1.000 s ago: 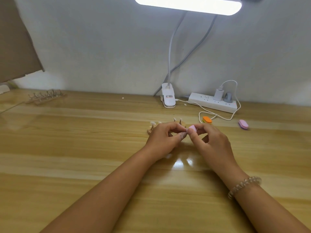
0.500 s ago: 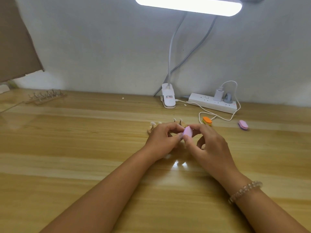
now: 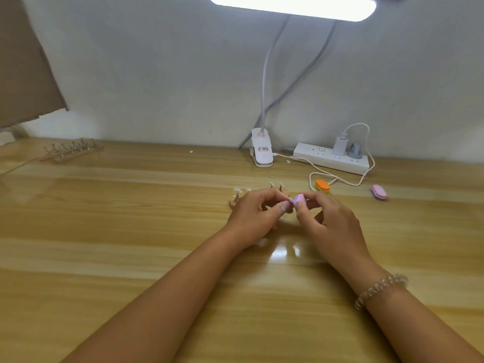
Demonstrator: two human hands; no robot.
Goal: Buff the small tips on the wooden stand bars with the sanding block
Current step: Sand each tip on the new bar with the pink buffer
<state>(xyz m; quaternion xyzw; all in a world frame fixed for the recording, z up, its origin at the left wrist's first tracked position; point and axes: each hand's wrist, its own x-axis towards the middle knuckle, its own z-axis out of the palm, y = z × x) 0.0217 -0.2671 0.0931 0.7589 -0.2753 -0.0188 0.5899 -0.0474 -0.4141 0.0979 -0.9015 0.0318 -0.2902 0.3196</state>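
A small wooden stand bar with several pale tips lies on the desk, mostly hidden behind my hands. My left hand has its fingers curled, thumb and forefinger pinched at one tip on the bar. My right hand pinches a small pink sanding block between thumb and fingers, its end pressed against that tip. Two tips stick up behind my left hand.
An orange block and a pink block lie to the right. Behind stand a lamp clamp and a white power strip with a looping cable. Two more stand bars lie at the far left.
My right hand has shifted the sanding block back and forth against the tip, left and then slightly right again. My left hand has stayed in place.
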